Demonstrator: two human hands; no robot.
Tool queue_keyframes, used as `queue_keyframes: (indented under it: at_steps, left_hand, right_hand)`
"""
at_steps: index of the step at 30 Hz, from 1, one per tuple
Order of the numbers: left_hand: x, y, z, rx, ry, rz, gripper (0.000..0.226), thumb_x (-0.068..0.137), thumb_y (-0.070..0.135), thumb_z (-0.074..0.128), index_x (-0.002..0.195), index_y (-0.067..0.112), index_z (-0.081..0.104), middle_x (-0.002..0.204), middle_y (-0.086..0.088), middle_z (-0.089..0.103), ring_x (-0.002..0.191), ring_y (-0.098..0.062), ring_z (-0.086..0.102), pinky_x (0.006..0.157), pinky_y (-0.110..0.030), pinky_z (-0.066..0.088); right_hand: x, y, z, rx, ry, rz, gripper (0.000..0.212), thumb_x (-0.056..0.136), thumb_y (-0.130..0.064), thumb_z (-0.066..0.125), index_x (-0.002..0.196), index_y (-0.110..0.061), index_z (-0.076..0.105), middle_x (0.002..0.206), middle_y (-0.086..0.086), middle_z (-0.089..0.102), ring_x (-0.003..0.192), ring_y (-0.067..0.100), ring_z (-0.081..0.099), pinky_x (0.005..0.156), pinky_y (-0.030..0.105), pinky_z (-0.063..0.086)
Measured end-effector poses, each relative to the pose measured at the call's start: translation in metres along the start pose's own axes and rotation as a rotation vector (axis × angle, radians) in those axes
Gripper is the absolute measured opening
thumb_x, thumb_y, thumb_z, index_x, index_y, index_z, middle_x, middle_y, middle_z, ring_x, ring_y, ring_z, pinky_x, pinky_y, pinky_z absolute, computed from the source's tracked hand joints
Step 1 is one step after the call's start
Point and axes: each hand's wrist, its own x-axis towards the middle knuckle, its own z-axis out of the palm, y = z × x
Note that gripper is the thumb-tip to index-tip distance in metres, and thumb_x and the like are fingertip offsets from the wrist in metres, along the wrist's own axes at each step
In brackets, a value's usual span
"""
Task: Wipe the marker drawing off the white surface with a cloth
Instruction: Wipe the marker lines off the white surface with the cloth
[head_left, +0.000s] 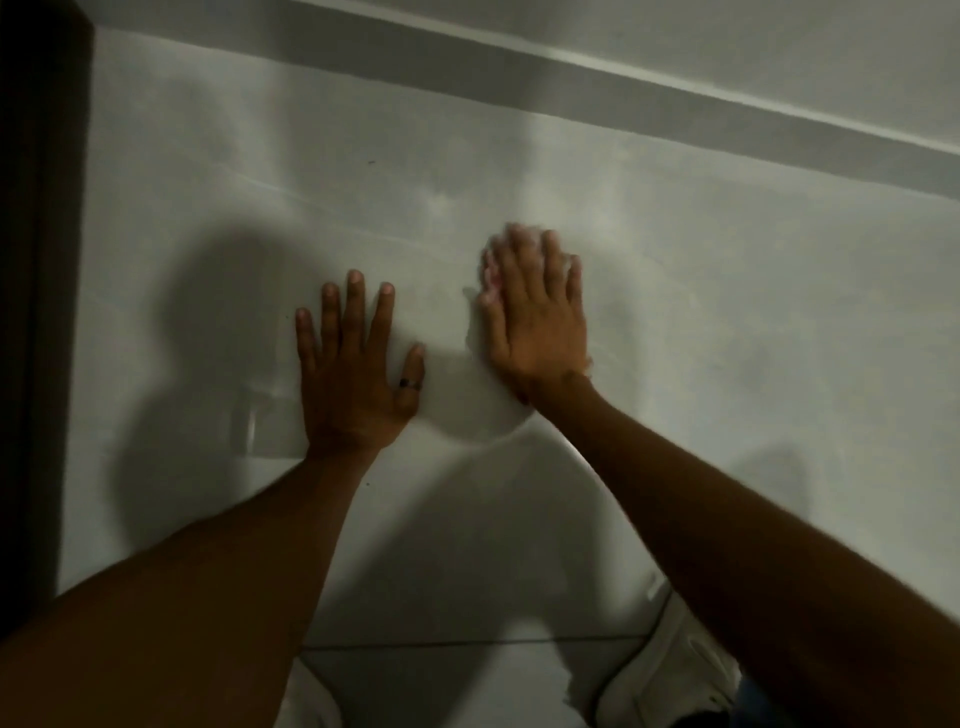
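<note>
Pressed flat on white surface (727, 312): pale cloth (475, 332), blurred, mostly hidden under right hand (537, 317), fingers together.
Left hand (353, 374) splayed flat beside; shadows, dim room.

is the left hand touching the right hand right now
Apart. The head view shows bare white surface between the left hand, lying flat, and the blurred right hand pressing on the cloth.

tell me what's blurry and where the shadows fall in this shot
Head view: dim light overall; the right hand is motion-blurred at its fingertips, with a pale cloth barely visible under it; the left hand is sharp; soft shadows of arms and head darken the white surface left of and below the hands.
</note>
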Motion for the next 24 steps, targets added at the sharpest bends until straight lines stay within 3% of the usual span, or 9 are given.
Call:
queue_keyframes:
  at_steps: [4,6,8,11,16,20,22,24]
  left_hand:
    - [-0.003,0.001,0.000,0.009,0.009,-0.002,0.075,0.107,0.060,0.035,0.172,0.024,0.023,0.180,-0.013,0.020,0.165,-0.040,0.021,0.134,-0.061,0.015]
    - [-0.003,-0.001,0.000,0.013,0.004,0.007,0.075,0.108,0.060,0.032,0.173,0.024,0.021,0.180,-0.013,0.018,0.166,-0.040,0.019,0.134,-0.062,0.014]
    - [-0.001,-0.002,0.000,0.010,0.005,0.000,0.075,0.108,0.060,0.033,0.173,0.023,0.021,0.180,-0.013,0.018,0.166,-0.040,0.018,0.135,-0.061,0.014]
    - [-0.002,0.000,-0.002,-0.014,-0.016,-0.004,0.076,0.107,0.059,0.038,0.172,0.023,0.024,0.180,-0.013,0.019,0.166,-0.040,0.018,0.135,-0.061,0.013]
    - [-0.002,0.004,-0.003,0.000,0.012,0.002,0.075,0.107,0.057,0.041,0.171,0.020,0.029,0.178,-0.014,0.024,0.165,-0.041,0.023,0.133,-0.063,0.017]
    - [-0.002,0.000,-0.003,0.022,0.002,0.013,0.076,0.106,0.055,0.041,0.171,0.018,0.028,0.178,-0.017,0.023,0.164,-0.043,0.022,0.132,-0.065,0.018]
    - [-0.003,0.001,-0.003,0.030,-0.007,0.017,0.075,0.106,0.055,0.041,0.171,0.018,0.029,0.178,-0.017,0.023,0.164,-0.043,0.023,0.132,-0.066,0.019]
    - [-0.002,0.003,-0.003,0.034,-0.002,0.013,0.074,0.107,0.055,0.041,0.171,0.019,0.030,0.178,-0.017,0.025,0.164,-0.043,0.025,0.131,-0.066,0.020]
  right_hand:
    - [-0.010,0.050,0.000,-0.148,-0.174,-0.925,0.060,0.111,-0.043,0.024,0.166,-0.021,0.033,0.175,0.009,0.030,0.163,0.040,0.021,0.131,0.062,0.020]
    - [0.019,0.079,-0.005,-0.185,-0.192,-1.058,0.059,0.111,-0.042,0.024,0.162,-0.018,0.042,0.171,0.012,0.036,0.161,0.042,0.028,0.130,0.062,0.023]
    - [0.056,0.097,-0.011,-0.149,-0.146,-0.892,0.057,0.111,-0.041,0.029,0.161,-0.018,0.044,0.171,0.014,0.037,0.160,0.042,0.030,0.131,0.061,0.022]
    - [0.086,0.100,-0.023,-0.099,-0.016,-0.383,0.056,0.113,-0.042,0.027,0.167,-0.026,0.028,0.176,0.007,0.026,0.164,0.037,0.020,0.132,0.058,0.019]
    - [0.100,0.035,-0.021,0.081,0.061,0.270,0.063,0.111,-0.044,0.021,0.169,-0.021,0.021,0.179,0.003,0.014,0.167,0.032,0.005,0.135,0.054,0.003]
    - [0.111,-0.025,-0.012,0.267,0.200,0.738,0.067,0.109,-0.045,0.014,0.169,-0.017,0.017,0.180,0.006,0.010,0.167,0.035,0.003,0.134,0.059,0.004]
    - [0.116,-0.047,-0.008,0.276,0.234,0.710,0.069,0.108,-0.047,0.014,0.169,-0.014,0.017,0.179,0.011,0.012,0.166,0.037,0.005,0.134,0.059,0.005]
    - [0.117,-0.058,-0.004,0.206,0.153,0.383,0.070,0.109,-0.048,0.012,0.169,-0.013,0.013,0.179,0.013,0.011,0.166,0.037,0.005,0.135,0.057,0.003]
